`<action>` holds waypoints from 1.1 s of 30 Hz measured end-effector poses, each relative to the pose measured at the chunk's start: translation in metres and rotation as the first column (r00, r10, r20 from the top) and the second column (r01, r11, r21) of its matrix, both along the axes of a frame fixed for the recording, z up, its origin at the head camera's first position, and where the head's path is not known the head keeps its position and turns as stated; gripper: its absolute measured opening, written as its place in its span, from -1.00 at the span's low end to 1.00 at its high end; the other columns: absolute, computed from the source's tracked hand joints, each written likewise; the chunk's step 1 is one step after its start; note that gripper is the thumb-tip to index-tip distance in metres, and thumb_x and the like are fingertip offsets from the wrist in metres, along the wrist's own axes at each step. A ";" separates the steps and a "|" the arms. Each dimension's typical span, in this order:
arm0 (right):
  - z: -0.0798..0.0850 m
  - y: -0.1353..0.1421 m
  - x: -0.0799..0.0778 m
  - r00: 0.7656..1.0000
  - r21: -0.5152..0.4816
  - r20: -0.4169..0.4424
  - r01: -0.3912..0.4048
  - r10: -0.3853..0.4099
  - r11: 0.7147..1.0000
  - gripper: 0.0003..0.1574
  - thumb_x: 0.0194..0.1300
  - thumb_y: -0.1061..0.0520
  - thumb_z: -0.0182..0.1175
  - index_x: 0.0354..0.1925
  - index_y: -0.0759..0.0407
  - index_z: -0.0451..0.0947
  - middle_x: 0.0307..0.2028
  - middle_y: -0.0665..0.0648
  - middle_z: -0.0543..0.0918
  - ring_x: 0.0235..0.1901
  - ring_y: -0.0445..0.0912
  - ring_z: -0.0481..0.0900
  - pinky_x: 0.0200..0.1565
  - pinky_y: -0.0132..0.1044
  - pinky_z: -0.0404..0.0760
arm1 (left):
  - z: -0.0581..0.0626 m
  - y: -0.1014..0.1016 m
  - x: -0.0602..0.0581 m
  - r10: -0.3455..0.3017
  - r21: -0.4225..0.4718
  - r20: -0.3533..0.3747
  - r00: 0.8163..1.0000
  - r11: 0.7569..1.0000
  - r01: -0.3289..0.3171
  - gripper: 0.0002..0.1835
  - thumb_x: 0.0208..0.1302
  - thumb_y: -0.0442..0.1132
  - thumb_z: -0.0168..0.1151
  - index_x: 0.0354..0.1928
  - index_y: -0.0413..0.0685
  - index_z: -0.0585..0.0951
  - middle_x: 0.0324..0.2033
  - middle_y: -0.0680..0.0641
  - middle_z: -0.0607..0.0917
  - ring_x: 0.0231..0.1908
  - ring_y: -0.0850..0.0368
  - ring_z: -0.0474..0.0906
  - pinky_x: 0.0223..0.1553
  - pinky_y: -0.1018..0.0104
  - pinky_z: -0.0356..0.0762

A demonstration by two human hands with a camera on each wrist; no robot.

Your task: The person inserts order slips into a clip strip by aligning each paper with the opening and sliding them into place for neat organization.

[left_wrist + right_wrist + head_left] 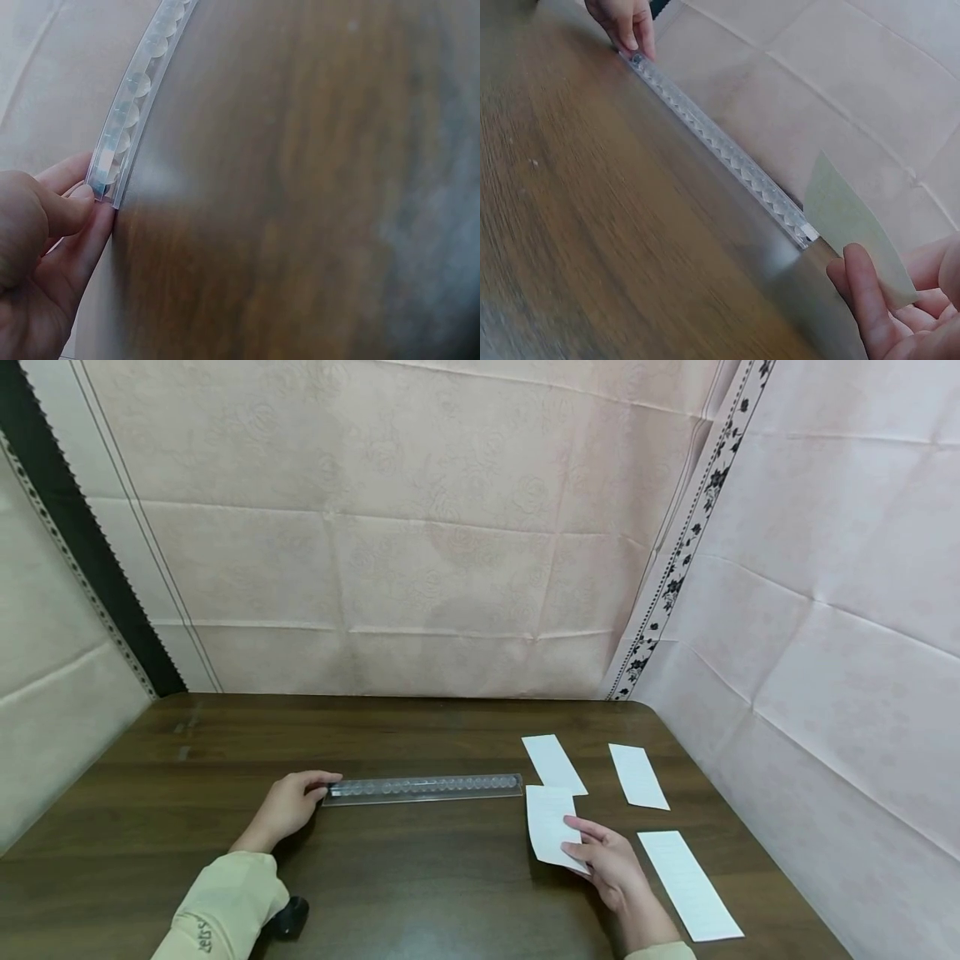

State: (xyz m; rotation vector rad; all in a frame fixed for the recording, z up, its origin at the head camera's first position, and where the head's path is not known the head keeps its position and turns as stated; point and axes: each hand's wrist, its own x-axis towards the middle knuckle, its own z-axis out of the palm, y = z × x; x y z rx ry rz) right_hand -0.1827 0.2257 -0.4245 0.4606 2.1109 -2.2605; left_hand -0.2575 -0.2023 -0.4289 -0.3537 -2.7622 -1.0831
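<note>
A long, clear plastic strip [423, 788] with a row of rounded, see-through shapes along it stretches left to right on the table. At its left end, my left hand [288, 810] pinches it between thumb and fingers; the left wrist view shows this grip on the strip's end [105, 184]. Just beyond the other end, my right hand [609, 864] holds a small white paper slip [551, 823] by its right edge. In the right wrist view the slip [851, 217] looks pale green and stands tilted close to the strip's near end [799, 225].
Three more white paper slips lie on the right side of the brown wooden table [420, 877]: one at the back [553, 764], one farther right [639, 777], and a longer one [690, 887] beside my right forearm. Pale patterned cloth [450, 527] hangs behind the table and along its sides.
</note>
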 end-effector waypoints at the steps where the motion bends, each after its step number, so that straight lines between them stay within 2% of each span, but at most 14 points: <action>1: 0.000 -0.001 0.000 1.000 -0.002 -0.002 -0.001 0.001 1.000 -0.42 0.04 0.50 0.22 0.10 0.49 0.41 -0.04 0.34 0.57 -0.27 -0.05 0.62 -0.29 -0.24 0.60 | 0.000 0.000 0.000 0.000 0.000 -0.001 1.000 1.000 0.000 -0.72 0.27 -0.49 0.07 -0.02 -0.23 0.62 -0.03 -0.29 0.59 0.03 -0.27 0.45 -0.03 -0.17 0.39; 33: 0.001 -0.034 -0.010 0.998 -0.053 -0.025 -0.053 0.052 0.997 -0.44 0.02 0.54 0.20 0.07 0.50 0.43 -0.16 0.24 0.62 -0.34 -0.09 0.60 -0.33 -0.27 0.61 | 0.001 0.000 0.000 0.000 0.009 0.024 1.000 1.000 0.000 -0.72 0.28 -0.48 0.06 -0.01 -0.23 0.61 -0.01 -0.30 0.58 0.05 -0.27 0.43 -0.02 -0.17 0.38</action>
